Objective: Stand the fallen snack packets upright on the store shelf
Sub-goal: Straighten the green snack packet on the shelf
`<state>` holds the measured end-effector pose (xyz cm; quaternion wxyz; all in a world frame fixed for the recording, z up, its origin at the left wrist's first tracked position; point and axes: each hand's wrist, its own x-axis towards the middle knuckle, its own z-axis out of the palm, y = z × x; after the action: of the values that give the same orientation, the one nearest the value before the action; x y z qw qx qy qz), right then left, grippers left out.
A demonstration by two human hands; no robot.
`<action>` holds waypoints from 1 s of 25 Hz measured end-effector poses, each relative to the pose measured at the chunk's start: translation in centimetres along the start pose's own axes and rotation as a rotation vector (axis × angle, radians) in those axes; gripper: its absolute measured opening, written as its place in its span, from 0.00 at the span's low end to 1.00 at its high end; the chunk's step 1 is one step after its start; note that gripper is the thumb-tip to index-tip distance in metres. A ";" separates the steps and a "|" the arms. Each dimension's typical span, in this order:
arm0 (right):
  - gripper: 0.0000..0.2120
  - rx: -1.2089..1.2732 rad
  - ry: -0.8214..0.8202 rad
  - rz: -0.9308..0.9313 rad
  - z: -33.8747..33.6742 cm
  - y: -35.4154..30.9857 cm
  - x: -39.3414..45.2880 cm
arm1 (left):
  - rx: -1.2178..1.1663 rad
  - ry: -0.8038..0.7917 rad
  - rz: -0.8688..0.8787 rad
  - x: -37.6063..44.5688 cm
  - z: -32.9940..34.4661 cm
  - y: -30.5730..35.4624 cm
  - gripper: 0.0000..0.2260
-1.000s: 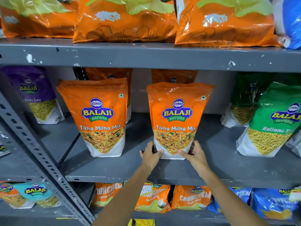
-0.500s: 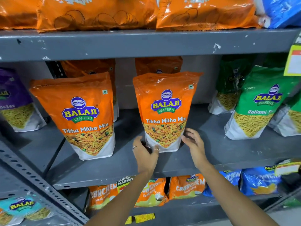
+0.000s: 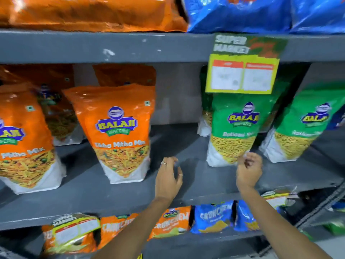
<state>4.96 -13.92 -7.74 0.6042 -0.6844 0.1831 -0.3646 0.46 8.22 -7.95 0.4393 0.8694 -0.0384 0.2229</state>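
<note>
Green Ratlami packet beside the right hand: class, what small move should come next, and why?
Probably close both hands on the nearest green packet and square it upright. It leans slightly, the right hand already sits at its lower corner, and the left hand hangs open and empty beside it.

The shelf (image 3: 115,195) under my hands was grey painted metal, matt, with chipped white flecks along its front edge. The orange packet (image 3: 119,133) was glossy plastic film, crinkled and catching the light at its top. The green packet (image 3: 233,131) had the same shiny plastic skin. The price card (image 3: 240,71) hanging above looked like matt printed paper.
</note>
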 end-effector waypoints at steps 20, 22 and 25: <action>0.13 0.012 -0.548 0.154 -3.6 1.5 4.4 | 0.078 -0.391 -0.232 3.3 9.5 5.8 0.23; 0.11 0.012 -0.538 0.151 -3.4 1.4 4.3 | 0.076 -0.382 -0.215 3.3 9.5 6.1 0.22; 0.12 0.008 -0.527 0.154 -3.1 1.5 4.3 | 0.090 -0.386 -0.211 3.4 9.6 6.0 0.21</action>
<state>5.86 -19.37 -7.92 0.6598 -0.7373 0.0696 -0.1278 5.34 -2.49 -6.99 0.4057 0.9138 -0.0207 0.0065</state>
